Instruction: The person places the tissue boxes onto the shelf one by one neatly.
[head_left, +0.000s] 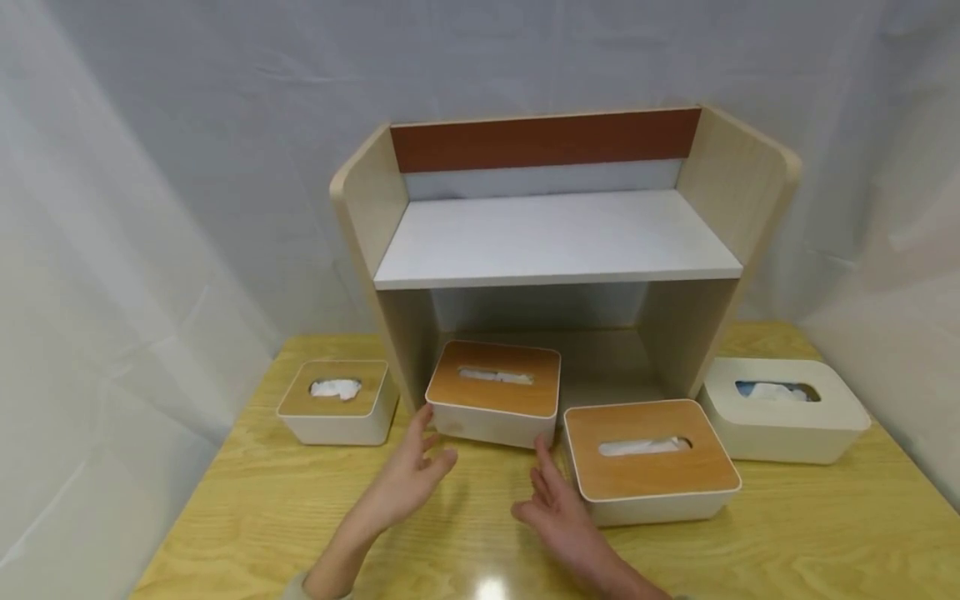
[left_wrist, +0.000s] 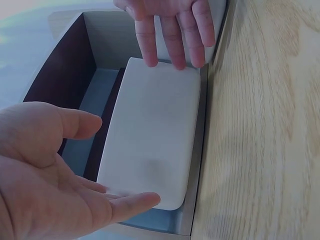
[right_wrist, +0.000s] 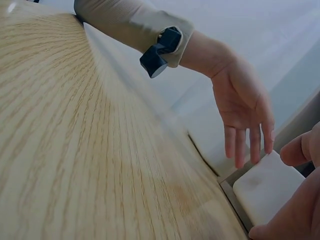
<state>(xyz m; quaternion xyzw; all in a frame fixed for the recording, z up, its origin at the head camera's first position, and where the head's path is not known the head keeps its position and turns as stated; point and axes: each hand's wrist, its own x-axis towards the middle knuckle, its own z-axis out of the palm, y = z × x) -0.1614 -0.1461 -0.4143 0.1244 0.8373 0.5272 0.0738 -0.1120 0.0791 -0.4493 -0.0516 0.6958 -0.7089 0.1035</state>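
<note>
A tissue box [head_left: 491, 396] with a white body and brown wood lid sits partly in the shelf's lower compartment, at a slight angle. My left hand [head_left: 408, 483] is at its front left corner, fingers extended and thumb held apart. At the front right, the fingertips of my right hand [head_left: 558, 508] touch the box's white side. In the left wrist view, both hands bracket the box's plain white front [left_wrist: 155, 125]. Neither hand curls round it. White tissue shows in the lid's slot. The box's far base is hidden.
The two-level shelf [head_left: 558, 237] stands at the back of the wooden table [head_left: 247, 500]. A smaller tissue box [head_left: 337, 429] is on its left. A larger brown-lidded box [head_left: 652, 471] stands close beside my right hand, with an all-white one [head_left: 780, 433] beyond it.
</note>
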